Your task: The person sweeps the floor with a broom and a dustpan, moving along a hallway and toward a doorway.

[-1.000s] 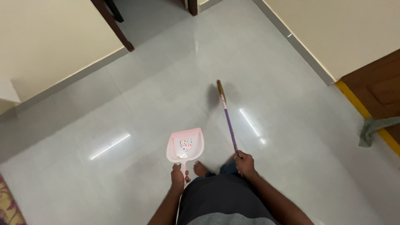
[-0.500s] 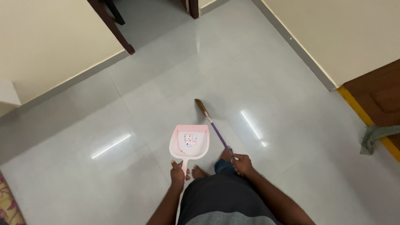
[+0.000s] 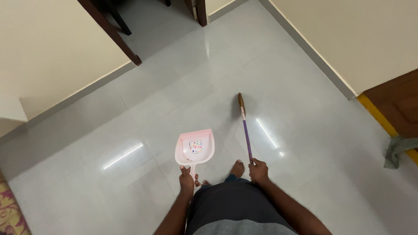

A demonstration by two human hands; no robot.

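My left hand grips the handle of a pink dustpan, which is held low over the pale tiled floor; a colourful sticker sits inside its pan. My right hand holds the purple handle of a broom. The broom's brown bristle end reaches forward onto the floor, to the right of the dustpan. My bare feet show between the two hands, just behind the dustpan.
Cream walls close in on the left and right. A dark wooden door frame opens at the top left. A brown door with a yellow strip and a grey cloth lie at the right edge. A patterned mat shows bottom left.
The broom head swung from beside the dustpan's front edge out to the right and forward. The dustpan shifted slightly. The view tilted a little.
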